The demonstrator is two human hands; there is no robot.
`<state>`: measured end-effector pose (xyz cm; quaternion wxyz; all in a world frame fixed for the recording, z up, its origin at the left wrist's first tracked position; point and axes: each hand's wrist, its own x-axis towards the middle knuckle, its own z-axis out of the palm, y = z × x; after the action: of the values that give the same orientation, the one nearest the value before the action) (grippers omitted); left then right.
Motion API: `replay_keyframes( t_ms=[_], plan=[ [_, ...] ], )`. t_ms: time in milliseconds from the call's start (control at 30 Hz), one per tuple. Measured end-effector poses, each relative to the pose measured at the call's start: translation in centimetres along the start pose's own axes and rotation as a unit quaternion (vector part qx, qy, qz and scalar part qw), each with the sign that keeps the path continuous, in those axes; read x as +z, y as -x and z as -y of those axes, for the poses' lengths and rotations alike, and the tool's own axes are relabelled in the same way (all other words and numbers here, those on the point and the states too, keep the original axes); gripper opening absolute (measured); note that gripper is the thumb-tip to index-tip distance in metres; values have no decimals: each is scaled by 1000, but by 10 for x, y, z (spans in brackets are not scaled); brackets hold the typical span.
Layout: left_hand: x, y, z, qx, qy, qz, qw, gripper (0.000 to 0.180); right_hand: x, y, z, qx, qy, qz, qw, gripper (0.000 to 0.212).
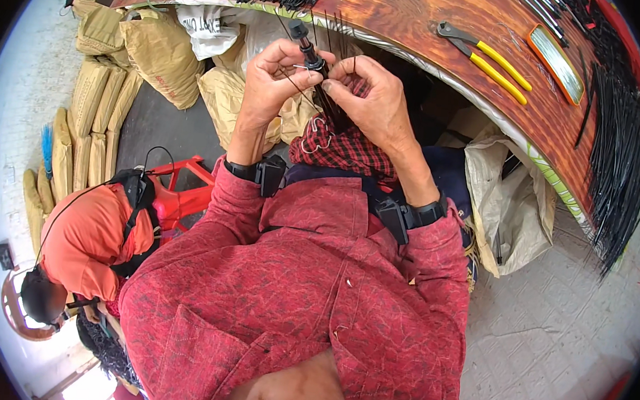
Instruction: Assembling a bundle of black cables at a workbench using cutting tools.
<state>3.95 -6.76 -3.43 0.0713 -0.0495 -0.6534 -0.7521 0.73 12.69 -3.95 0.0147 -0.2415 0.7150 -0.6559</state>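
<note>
Above my lap I hold a black umbrella frame (pixel 316 63) with a dark knob at its top end and thin ribs around its shaft. My left hand (pixel 270 83) is closed on it, thumb and fingers pinching close to the hub. A short white strand shows by the left fingertips. My right hand (pixel 373 103) is closed at the hub's other side, its thumb and forefinger pinched on a thin rib. The lower part of the frame runs down to a red-and-black checked cloth (pixel 346 149) on my lap, partly hidden by my hands.
On the wooden table (pixel 395 10) lie yellow-handled pliers (pixel 492 63), an orange-rimmed rectangular tray or mirror (pixel 556 64) and bundles of black rods (pixel 620 163). A pale sack (pixel 511 207) hangs at right. Left are brown packages (pixel 91 99), a red stool (pixel 181 193) and a bent-over person (pixel 84 234).
</note>
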Motion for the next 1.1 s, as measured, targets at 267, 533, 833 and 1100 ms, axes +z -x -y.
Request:
replay_keyframes(
  t_ms=[267,533,833,1100],
  plan=[
    [-2,3,-1,19,-2,6,1000,26,-3,20,-6,34,95,38,994,22],
    [0,4,-2,16,-25,26,999,26,-4,29,-20,48,108,80,990,22],
    [-16,10,4,35,0,34,999,33,-1,44,-39,75,168,132,974,34],
    [-15,17,0,25,5,24,999,38,4,35,1,6,176,48,983,20]
  ],
)
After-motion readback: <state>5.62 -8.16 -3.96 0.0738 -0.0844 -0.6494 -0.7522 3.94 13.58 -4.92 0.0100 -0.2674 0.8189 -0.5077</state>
